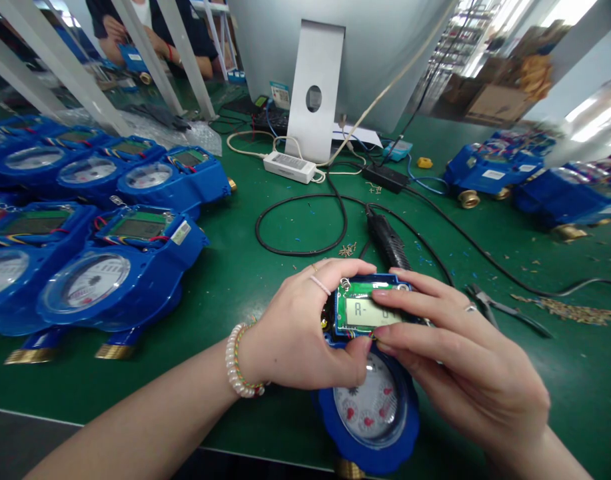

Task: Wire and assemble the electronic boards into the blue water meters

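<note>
A blue water meter point(410, 407) with a round dial and brass fitting stands at the table's front edge. In its upper housing sits a green circuit board with a lit LCD display point(361, 311). My left hand point(305, 333) wraps round the housing's left side, thumb near the lower edge of the board. Over the right side lies my right hand point(465, 353), its fingertips pressing on the board and at thin wires along its lower edge. Those fingers hide part of the display. Behind the meter rests a black electric screwdriver point(388, 243) with a cord.
Several blue water meters point(120, 280) stand in rows at left, with more meters point(495, 163) at back right. Pliers point(508, 310) and a pile of screws point(570, 310) lie at right. A white adapter point(289, 167), cables and a monitor stand point(315, 93) are behind; another person's hands point(155, 43) work beyond.
</note>
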Motion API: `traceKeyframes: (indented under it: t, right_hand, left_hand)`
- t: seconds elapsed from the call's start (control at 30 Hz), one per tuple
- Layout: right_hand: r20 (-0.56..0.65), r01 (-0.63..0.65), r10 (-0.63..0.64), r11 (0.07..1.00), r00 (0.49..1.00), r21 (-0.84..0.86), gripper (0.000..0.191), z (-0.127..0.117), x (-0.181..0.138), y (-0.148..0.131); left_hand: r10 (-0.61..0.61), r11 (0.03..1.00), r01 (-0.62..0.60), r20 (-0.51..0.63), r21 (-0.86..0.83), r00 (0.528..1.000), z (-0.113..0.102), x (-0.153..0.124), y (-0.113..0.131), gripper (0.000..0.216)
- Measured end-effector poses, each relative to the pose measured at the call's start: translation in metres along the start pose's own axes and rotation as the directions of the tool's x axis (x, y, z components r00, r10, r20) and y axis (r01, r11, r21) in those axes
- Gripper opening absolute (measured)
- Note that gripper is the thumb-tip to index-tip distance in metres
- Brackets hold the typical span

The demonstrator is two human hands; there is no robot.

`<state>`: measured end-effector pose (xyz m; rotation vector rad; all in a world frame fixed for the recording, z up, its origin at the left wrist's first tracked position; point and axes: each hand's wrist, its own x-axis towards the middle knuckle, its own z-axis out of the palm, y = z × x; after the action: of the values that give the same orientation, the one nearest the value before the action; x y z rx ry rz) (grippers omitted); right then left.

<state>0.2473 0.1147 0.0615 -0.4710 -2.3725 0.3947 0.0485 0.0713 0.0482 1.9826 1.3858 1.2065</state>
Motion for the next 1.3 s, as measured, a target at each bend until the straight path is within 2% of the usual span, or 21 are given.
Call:
traceKeyframes:
  t: [0.3, 0.7, 0.8, 0.97, 1.3]
  right_hand:
    - [-0.017, 0.023, -0.024, 1.000, 1.000, -0.016, 0.019, -0.001, 0.001, -0.001]
    - [0.045, 0.051, -0.051, 0.999, 0.998, -0.009, 0.017, -0.001, 0.007, 0.002]
    - [0.045, 0.003, -0.004, 1.000, 0.999, 0.022, 0.015, -0.002, 0.006, 0.000]
    - [0.046, -0.150, 0.146, 0.985, 0.988, 0.086, 0.016, -0.002, 0.004, -0.006]
    - [-0.072, -0.304, 0.311, 0.949, 0.948, 0.088, 0.013, 0.013, 0.006, -0.019]
  left_hand:
    - [-0.012, 1.000, 0.012, 0.003, -0.024, 1.000, -0.001, 0.000, 0.001, 0.063]
    - [0.023, 1.000, -0.023, 0.007, -0.004, 1.000, 0.002, 0.000, 0.000, 0.062]
    - [0.035, 0.999, -0.035, -0.011, 0.011, 0.999, 0.003, 0.000, 0.000, 0.063]
    - [0.025, 1.000, -0.025, -0.024, 0.015, 0.999, 0.003, 0.000, 0.001, 0.062]
    - [0.029, 0.999, -0.028, -0.034, 0.020, 0.999, 0.004, 0.001, 0.001, 0.062]
